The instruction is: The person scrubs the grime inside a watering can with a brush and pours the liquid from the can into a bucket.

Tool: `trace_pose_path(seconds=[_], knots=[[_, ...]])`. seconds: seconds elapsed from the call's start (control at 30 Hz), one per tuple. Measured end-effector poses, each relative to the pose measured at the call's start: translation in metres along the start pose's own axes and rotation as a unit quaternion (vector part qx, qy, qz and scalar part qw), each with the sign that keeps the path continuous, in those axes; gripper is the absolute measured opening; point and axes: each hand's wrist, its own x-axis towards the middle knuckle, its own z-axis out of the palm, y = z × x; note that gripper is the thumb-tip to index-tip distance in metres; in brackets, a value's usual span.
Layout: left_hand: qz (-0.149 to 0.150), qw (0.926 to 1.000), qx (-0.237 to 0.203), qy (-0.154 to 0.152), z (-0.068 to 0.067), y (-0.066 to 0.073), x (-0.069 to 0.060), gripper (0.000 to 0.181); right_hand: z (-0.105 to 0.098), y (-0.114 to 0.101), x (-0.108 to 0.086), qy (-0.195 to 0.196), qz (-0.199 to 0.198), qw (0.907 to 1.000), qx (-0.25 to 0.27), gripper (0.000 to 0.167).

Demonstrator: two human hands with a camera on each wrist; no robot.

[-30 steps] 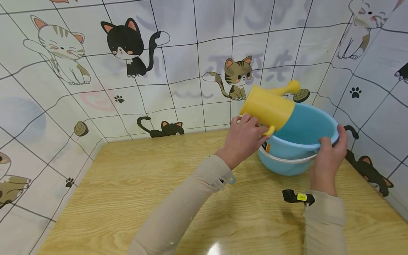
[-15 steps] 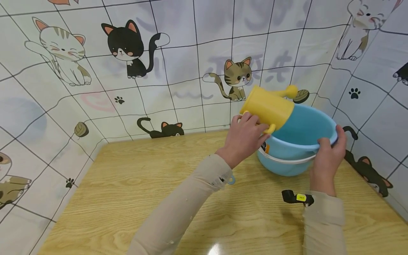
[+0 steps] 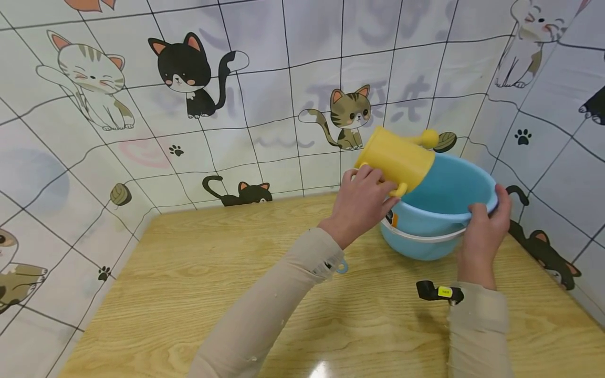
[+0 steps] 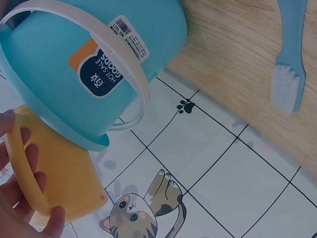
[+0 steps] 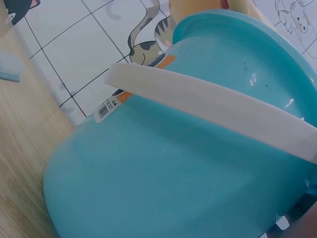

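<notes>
With its fingers curled through the handle, my left hand (image 3: 361, 202) grips a yellow toy watering can (image 3: 399, 160). The can is tilted, at the left side of a light blue bucket (image 3: 427, 223), partly over its rim. In the left wrist view, the can (image 4: 69, 173) lies against the outer edge of the bucket's rim. My right hand (image 3: 487, 226) holds the bucket's right rim, thumb on the inner side. The bucket stands on the wooden table, slightly tilted, its pale handle (image 5: 198, 106) hanging down the front. Its contents are hidden; wet drops show inside the rim.
A blue brush (image 4: 290, 64) with white bristles lies on the table (image 3: 212, 273), left of the bucket; my left arm mostly hides it in the head view. Cat-patterned wall sheets (image 3: 264, 105) close off the back and both sides. A wrist camera (image 3: 439, 291) sits at my right cuff.
The head view has shifted very slightly. Both hands, the tilted watering can and the bucket keep nearly the same places.
</notes>
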Motion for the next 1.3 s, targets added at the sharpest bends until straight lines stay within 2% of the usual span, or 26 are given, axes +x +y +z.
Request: trace_pose_path(seconds=[0.23,1.07,1.3], knots=[[0.0,0.9999,0.001,-0.012,-0.0003,0.0023,0.0011,0.027,0.0005,-0.0029,-0.0008,-0.001,0.005,1.0,-0.002,0.055],[0.011,0.9997,0.021,-0.009,-0.0005,0.0006,-0.0019,0.026,0.0012,-0.0007,0.0023,-0.007,-0.009,0.9997,0.02,0.053],[0.021,0.9993,0.028,-0.01,0.0009,0.0014,-0.0026,0.025,0.0005,0.0017,0.0035,-0.002,0.005,0.9998,0.021,0.052]])
